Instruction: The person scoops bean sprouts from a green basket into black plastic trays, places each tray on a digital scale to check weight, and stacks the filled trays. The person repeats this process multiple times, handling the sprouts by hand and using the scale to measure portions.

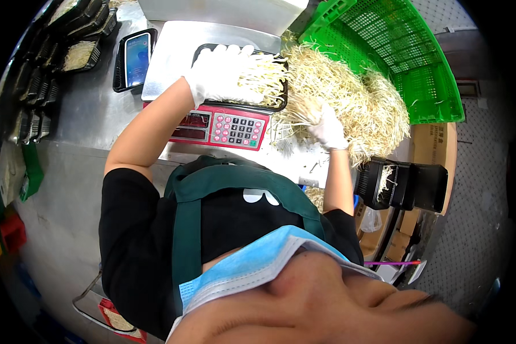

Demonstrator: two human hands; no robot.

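Observation:
My left hand (pixel 221 73), in a white glove, lies over bean sprouts (pixel 266 79) in a black plastic tray (pixel 285 92). Its fingers reach the tray's far rim and its thumb lies along the near side, around the sprouts. The tray sits on the metal pan (pixel 172 56) of a red digital scale (pixel 262 134), whose keypad faces me. To the right, my gloved right hand (pixel 330 129) grips a bunch of sprouts (pixel 303 109) at the near left edge of a large loose sprout heap (pixel 344 90). The palm side of my left hand is hidden.
A green perforated crate (pixel 430 86) lies tipped behind the heap. Stacked empty black trays (pixel 406 185) stand at right, a few sprouts on them. On the left are a phone (pixel 137 60) in a black tray and several stacked trays (pixel 79 56), some filled. Cardboard (pixel 432 146) stands at right.

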